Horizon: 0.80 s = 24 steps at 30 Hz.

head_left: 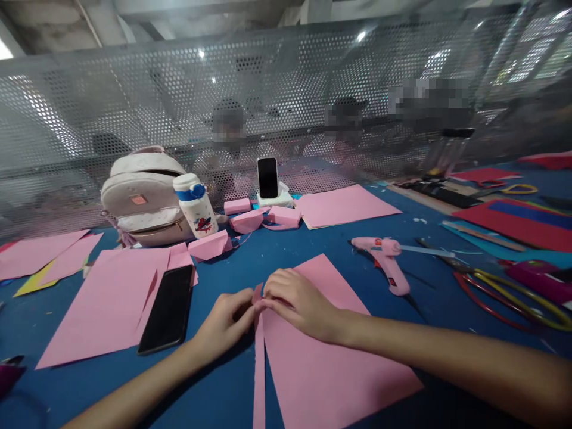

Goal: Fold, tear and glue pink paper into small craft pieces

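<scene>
My left hand (pixel 227 322) and my right hand (pixel 297 301) meet at the middle of the table, fingertips pinched together on the upper end of a narrow pink paper strip (pixel 260 375). That end is folded over, showing a darker pink, and the fingers partly cover it. The rest of the strip runs down toward me. Beneath my right hand and forearm lies a large pink paper sheet (pixel 322 381), beside the strip. A pink glue gun (pixel 386 256) rests to the right of the sheet, with a glue stick in its back.
Left of my hands are a black phone (pixel 167 310) and more pink sheets (pixel 102 298). Behind stand a backpack (pixel 147 196), a bottle (pixel 196 205), folded pink paper pieces (pixel 210 245) and an upright phone (pixel 267 177). Scissors (pixel 513 298) lie right; a perforated metal screen (pixel 286 77) borders the back.
</scene>
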### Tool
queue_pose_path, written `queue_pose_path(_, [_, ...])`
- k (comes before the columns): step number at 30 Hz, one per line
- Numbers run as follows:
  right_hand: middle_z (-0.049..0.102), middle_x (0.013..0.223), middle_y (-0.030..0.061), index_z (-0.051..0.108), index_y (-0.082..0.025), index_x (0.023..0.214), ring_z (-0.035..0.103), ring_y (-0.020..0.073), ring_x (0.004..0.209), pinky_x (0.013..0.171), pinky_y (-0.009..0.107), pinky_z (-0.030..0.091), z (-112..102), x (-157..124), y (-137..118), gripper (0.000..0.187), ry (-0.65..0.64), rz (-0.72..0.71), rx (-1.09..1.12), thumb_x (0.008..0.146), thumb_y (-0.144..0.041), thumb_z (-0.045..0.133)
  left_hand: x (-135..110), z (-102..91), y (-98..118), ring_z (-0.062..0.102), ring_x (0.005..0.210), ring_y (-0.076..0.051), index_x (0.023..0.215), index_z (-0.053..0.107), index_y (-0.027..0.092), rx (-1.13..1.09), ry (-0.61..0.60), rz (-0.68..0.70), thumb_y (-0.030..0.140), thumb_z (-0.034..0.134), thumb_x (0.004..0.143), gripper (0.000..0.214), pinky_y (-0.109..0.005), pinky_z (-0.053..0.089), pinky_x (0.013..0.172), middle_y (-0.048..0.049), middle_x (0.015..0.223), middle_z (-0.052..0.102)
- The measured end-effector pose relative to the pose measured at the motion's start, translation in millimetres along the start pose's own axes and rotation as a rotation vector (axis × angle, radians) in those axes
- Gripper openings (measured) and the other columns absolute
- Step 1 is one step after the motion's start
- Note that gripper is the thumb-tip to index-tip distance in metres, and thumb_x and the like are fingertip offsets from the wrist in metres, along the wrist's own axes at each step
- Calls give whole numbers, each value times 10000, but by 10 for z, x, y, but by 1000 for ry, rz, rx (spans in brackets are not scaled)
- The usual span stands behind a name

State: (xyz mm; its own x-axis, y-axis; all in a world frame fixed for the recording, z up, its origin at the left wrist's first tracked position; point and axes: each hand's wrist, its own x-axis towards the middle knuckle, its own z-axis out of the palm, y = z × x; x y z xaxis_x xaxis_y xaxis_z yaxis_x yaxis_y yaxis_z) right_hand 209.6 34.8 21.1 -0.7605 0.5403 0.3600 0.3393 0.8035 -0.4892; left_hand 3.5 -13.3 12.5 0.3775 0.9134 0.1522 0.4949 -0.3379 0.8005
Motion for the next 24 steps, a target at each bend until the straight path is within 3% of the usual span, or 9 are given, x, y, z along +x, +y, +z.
queue_pose_path(5, [615,860,31,569,-177,834,512,180,835,778,326,383,1,-13,-43,162,23,13,50,980,-178,498,-2,11,32,356,557,-94,722,515,162,18,6,31,386,458,998,360,-214,269,545,57,605,408])
queue_pose_path(9, [609,816,29,546,-187,777,502,182,809,753,327,373,-11,-10,-60,212,54,5,94,981,-194,485,-24,26,66,346,553,-93,703,486,168,11,47,26,370,446,999,361,-215,250,532,59,601,376])
queue_pose_path(17, [621,822,31,542,-182,786,493,178,811,759,338,346,-5,-11,-60,276,97,-25,129,1018,-289,438,-38,35,65,449,555,-97,746,620,145,-2,98,100,282,465,981,313,-196,307,536,24,620,546])
queue_pose_path(24, [624,824,23,552,-181,789,495,174,818,764,338,345,26,-23,-35,262,126,-47,167,1014,-277,458,-59,62,53,509,567,-104,764,643,145,27,151,190,235,464,971,288,-188,358,562,3,642,602])
